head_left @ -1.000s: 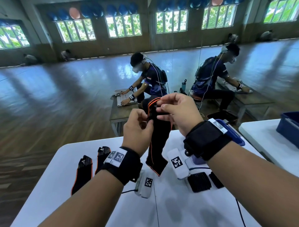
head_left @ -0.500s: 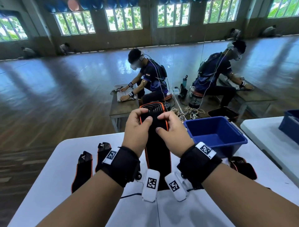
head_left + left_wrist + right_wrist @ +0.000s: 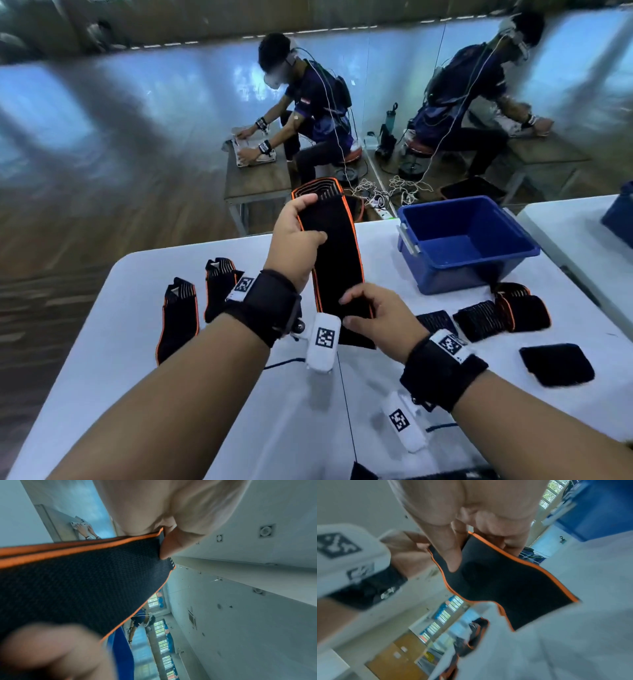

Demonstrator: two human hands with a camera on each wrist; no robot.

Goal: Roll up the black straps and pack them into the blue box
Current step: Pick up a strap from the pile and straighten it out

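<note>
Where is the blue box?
In the head view, the blue box sits on the white table, far right side, right of the strap both hands hold.

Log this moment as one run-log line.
left hand: grips strap far end | right hand: pinches near end | strap: flat, unrolled | blue box: no straps inside

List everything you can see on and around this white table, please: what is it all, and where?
Held strap: one, black with orange edging, stretched between both hands.
Flat straps: two, black and orange, table's left side.
Rolled strap: one, black and orange, right of the hands, below the box.
Blue box: one, far right of table, nothing visible inside.
Table: one, white.
Other seated people: two, background.
Left hand: grips strap's upper part.
Right hand: pinches strap's lower end.
</note>
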